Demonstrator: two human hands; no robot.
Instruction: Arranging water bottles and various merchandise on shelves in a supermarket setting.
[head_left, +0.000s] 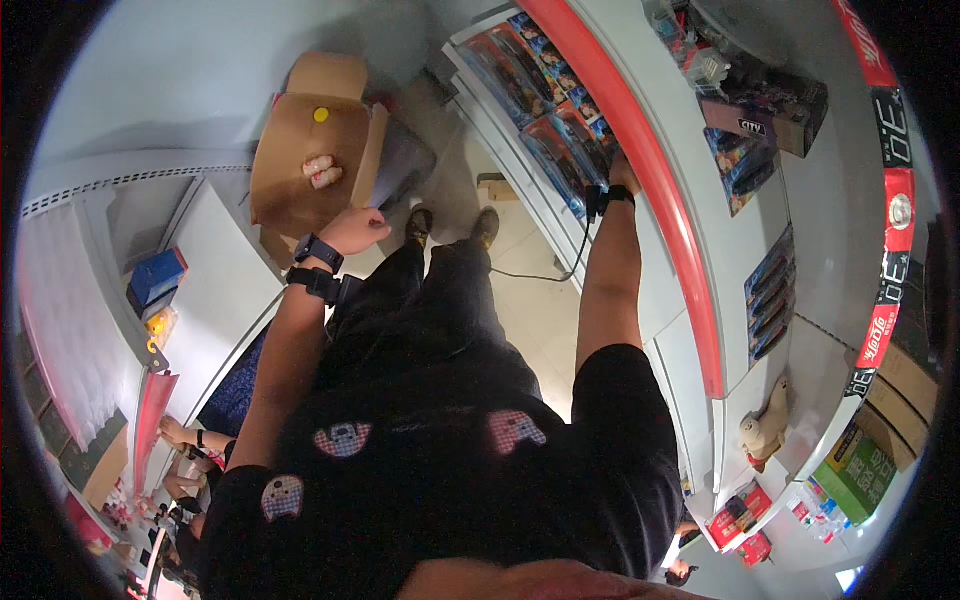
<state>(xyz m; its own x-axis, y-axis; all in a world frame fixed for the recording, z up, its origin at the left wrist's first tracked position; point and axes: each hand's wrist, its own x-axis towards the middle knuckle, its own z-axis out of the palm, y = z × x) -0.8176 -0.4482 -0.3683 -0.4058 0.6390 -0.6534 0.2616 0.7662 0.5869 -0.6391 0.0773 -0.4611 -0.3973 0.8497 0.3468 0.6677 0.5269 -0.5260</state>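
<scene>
My right hand (624, 176) reaches under the red-edged shelf, beside blister-packed items (574, 139) laid in rows on the lower shelf. The shelf edge and the packs partly hide its fingers, so its grip is unclear. My left hand (358, 231) hangs near the lower right side of an open cardboard box (289, 161), fingers curled, with nothing seen in it. Inside that box lie two small pale wrapped items (322, 172) and a yellow round thing (321, 115). Both wrists wear dark straps, and a cable runs from the right one.
Shelving with a red edge strip (664, 176) stands on the right, bearing a dark box (765, 116), more packs (772, 296) and a plush seal (766, 427). A left shelf holds a blue box (157, 279). Other people are at the lower left and lower right.
</scene>
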